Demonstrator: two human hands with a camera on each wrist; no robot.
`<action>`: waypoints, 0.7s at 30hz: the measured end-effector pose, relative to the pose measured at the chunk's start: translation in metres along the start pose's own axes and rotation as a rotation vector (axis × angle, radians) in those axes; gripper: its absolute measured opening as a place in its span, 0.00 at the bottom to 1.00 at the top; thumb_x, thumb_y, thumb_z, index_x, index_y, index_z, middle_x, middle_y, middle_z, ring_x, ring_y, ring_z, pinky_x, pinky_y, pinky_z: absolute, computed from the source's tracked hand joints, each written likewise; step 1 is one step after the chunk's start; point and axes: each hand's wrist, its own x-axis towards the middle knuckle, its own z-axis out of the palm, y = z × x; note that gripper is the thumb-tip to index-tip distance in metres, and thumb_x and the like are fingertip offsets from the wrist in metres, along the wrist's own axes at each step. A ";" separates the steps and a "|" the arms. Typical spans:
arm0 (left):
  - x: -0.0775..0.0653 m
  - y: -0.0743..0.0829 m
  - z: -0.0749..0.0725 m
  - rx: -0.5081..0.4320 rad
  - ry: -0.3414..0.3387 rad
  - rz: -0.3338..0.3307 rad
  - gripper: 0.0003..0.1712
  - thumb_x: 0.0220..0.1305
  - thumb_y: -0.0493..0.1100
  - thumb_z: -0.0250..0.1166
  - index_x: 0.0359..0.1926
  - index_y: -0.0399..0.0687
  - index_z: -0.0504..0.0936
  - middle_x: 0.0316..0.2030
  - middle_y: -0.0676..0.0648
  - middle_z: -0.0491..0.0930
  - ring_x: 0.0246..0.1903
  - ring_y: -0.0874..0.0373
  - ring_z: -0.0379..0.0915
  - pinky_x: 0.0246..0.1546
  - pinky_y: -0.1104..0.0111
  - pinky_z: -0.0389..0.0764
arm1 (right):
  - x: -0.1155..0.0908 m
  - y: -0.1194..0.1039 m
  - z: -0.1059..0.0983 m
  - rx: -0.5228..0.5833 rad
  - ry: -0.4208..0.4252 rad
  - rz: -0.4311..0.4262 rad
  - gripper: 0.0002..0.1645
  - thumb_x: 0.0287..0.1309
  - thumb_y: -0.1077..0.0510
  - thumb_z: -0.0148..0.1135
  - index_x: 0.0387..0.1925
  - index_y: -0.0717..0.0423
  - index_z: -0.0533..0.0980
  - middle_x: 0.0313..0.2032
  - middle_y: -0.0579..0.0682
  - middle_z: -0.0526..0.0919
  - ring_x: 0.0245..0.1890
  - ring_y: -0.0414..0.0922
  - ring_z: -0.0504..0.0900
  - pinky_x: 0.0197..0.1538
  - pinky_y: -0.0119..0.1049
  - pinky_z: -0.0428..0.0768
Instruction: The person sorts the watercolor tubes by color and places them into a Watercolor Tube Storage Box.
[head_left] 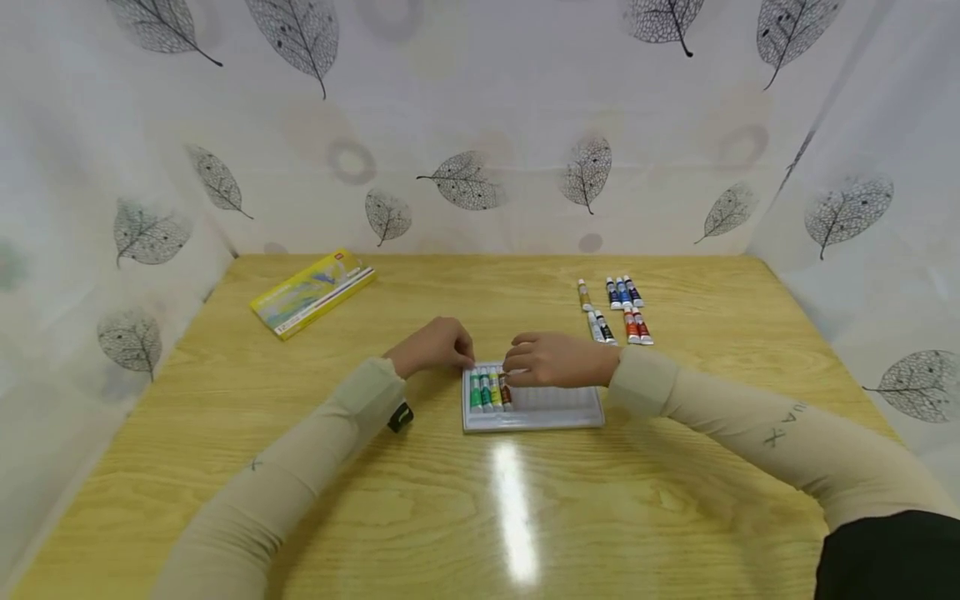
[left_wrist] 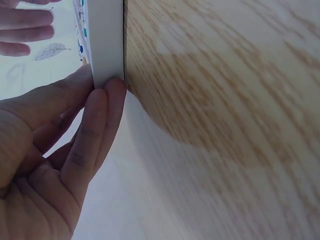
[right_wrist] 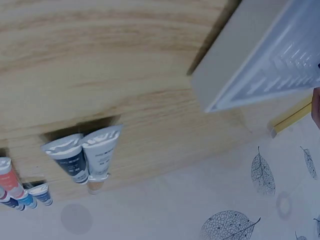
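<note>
A white plastic tray [head_left: 555, 419] with ridged slots lies mid-table. Green, yellow and brown paint tubes lie side by side in its left part. My left hand [head_left: 442, 343] pinches the tray's left corner; in the left wrist view the thumb [left_wrist: 75, 82] and fingertips are on its white side wall [left_wrist: 106, 45]. My right hand [head_left: 558, 360] is over the tray, fingers pointing left, its fingertips right at the upper end of the brown paint tube [head_left: 506, 398]. Its other fingers [left_wrist: 27, 25] look loosely extended in the left wrist view.
Several loose paint tubes [head_left: 633, 327] lie in small groups at the back right, including white and black ones [right_wrist: 100, 150]. A yellow box [head_left: 313, 293] lies at the back left. Leaf-patterned cloth [head_left: 480, 100] hangs along the back and sides of the wooden table [head_left: 420, 517].
</note>
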 end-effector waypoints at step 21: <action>0.001 -0.003 0.000 0.011 0.004 -0.020 0.07 0.59 0.42 0.66 0.25 0.48 0.84 0.25 0.52 0.82 0.26 0.61 0.69 0.32 0.72 0.70 | -0.067 0.068 0.001 0.023 0.131 0.370 0.17 0.41 0.72 0.69 0.38 0.60 0.80 0.37 0.55 0.84 0.38 0.50 0.83 0.47 0.42 0.79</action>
